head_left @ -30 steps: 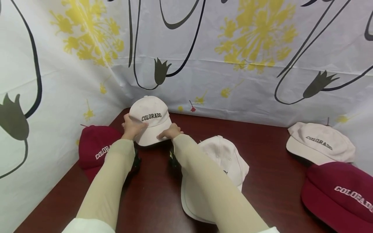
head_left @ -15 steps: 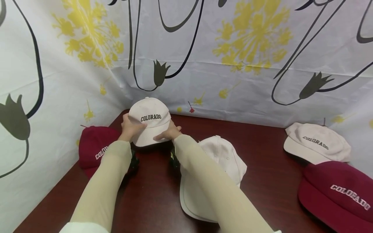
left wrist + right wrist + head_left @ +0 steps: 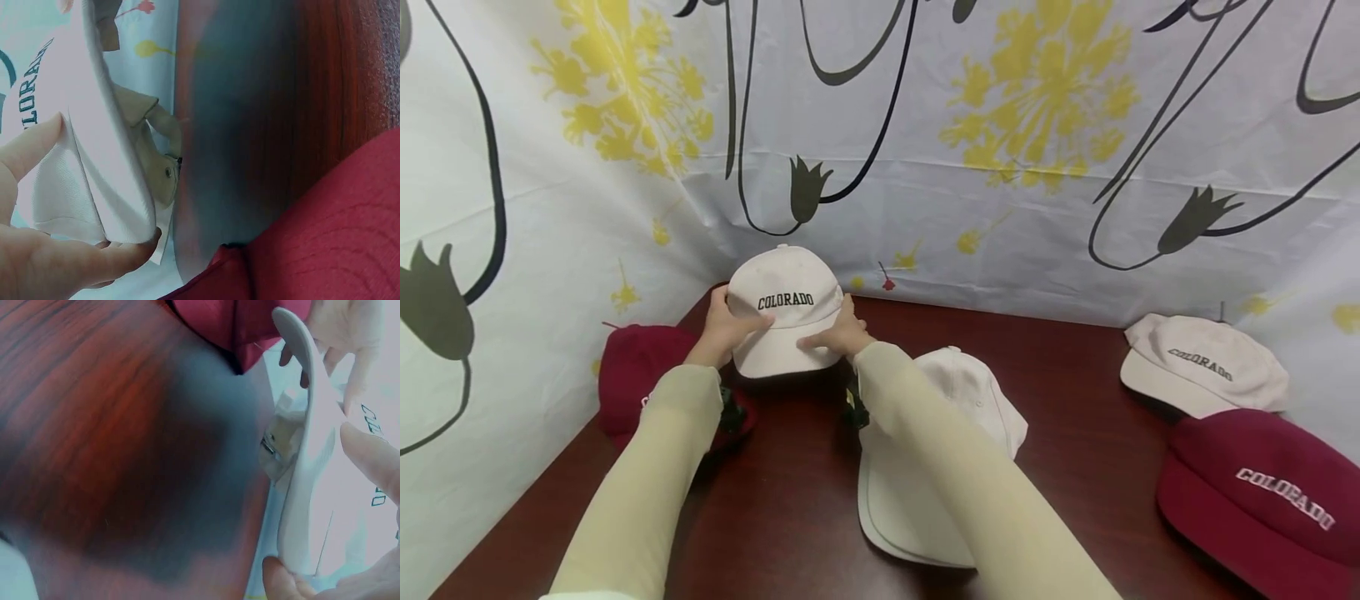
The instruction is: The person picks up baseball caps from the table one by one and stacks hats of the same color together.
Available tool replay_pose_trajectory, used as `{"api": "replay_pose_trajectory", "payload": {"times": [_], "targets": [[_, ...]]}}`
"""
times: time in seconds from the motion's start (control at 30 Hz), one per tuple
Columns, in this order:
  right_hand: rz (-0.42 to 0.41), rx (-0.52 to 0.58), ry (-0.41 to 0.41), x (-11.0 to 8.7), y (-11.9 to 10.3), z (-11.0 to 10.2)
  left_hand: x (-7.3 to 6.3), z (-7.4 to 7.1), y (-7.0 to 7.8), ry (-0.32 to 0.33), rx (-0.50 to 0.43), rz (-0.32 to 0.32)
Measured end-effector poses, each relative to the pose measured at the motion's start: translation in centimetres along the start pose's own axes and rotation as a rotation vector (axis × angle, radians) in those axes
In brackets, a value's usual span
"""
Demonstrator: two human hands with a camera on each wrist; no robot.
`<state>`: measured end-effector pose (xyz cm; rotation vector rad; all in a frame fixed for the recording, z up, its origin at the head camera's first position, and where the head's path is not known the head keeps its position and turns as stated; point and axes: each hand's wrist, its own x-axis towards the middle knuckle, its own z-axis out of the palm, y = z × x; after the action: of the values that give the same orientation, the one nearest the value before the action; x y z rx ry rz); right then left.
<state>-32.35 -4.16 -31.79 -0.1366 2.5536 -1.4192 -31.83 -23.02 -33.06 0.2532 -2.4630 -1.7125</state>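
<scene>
A cream baseball cap (image 3: 790, 287) lettered COLORADO faces me at the back left of the table. My left hand (image 3: 726, 329) grips its left side, the thumb lying on the front and the fingers around the edge. On the other side, my right hand (image 3: 842, 333) holds the cap, its thumb on top of the brim. Both wrist views show the underside of the brim and the back strap (image 3: 164, 172), with a dark shadow on the table below. A maroon cap (image 3: 640, 367) lies by my left forearm, which partly covers it.
Under my right forearm lies another cream cap (image 3: 910, 492), partly hidden. At the right are a cream cap (image 3: 1221, 367) and a maroon cap (image 3: 1262, 492). White patterned cloth (image 3: 910, 208) hangs behind and left of the dark wooden table (image 3: 1060, 417).
My left wrist has shifted outward to the left, and the right thumb lies slightly further in on the brim. The held cap stays almost in place; the head view has shifted a little.
</scene>
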Motion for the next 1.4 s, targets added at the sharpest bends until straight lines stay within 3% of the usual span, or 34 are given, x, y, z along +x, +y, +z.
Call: {"api": "replay_pose_trajectory", "payload": {"times": [0.2, 0.43, 0.63, 0.83, 1.4], "targets": [[-0.054, 0.02, 0.003, -0.2, -0.1, -0.7, -0.5, -0.2, 0.4, -0.036, 0.011, -0.001], [-0.046, 0.08, 0.003, -0.4, -0.1, -1.4, -1.4, -0.6, 1.1, -0.065, 0.015, 0.008], [-0.089, 0.132, -0.035, -1.5, -0.2, -2.4, -2.2, -1.3, 1.5, -0.092, 0.037, 0.031], [-0.107, 0.096, -0.097, -2.1, -0.3, -3.5, -2.8, -1.5, 1.8, -0.121, 0.029, 0.052], [-0.13, 0.04, -0.101, -4.2, -0.3, -6.1, -5.0, -0.4, 4.5, -0.137, 0.001, 0.096]]}}
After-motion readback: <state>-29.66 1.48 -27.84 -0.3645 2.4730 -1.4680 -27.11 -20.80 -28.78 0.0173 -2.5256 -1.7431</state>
